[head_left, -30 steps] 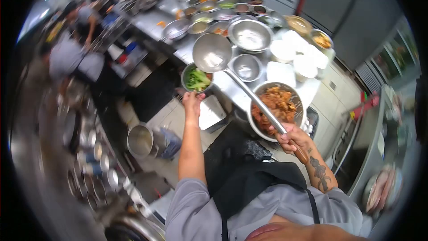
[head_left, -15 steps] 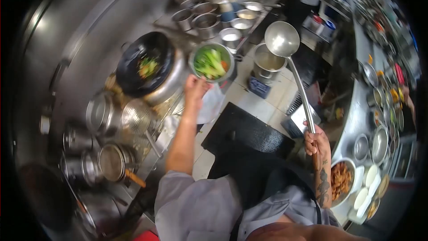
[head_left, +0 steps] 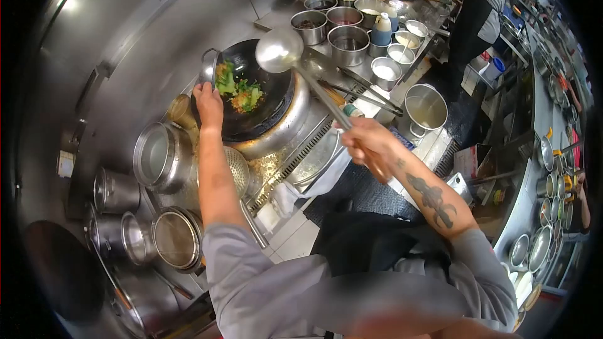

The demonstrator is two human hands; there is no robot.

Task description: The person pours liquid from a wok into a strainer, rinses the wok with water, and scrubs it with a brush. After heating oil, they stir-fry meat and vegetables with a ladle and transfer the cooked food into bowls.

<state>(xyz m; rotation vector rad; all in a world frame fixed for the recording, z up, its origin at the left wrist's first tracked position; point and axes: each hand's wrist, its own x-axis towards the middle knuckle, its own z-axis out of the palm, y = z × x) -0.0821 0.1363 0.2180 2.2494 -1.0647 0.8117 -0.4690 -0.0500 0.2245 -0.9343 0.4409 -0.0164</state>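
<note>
My left hand [head_left: 208,105] grips the rim of a metal bowl [head_left: 208,68], which is tipped on its side over the left part of a black wok [head_left: 273,110]. Leafy greens [head_left: 225,80] lie at the bowl's mouth, and more greens with orange bits [head_left: 246,97] sit in the wok. My right hand [head_left: 370,141] is closed around the wooden-ended handle of a large ladle [head_left: 279,50]. The ladle's round head hangs above the wok's far right edge and hides part of it.
Pots of liquids and sauces [head_left: 348,44] and a bottle [head_left: 382,28] stand beyond the wok. Tongs [head_left: 370,91] lie to its right. Nearer are a perforated strainer [head_left: 235,172] and stacked pots [head_left: 157,154]. A stockpot [head_left: 426,107] stands rightward; another person [head_left: 480,16] works behind.
My left hand has carried the bowl from right of the wok to over it and tipped it; greens have spilled out. My right hand has swung the ladle leftward to the wok.
</note>
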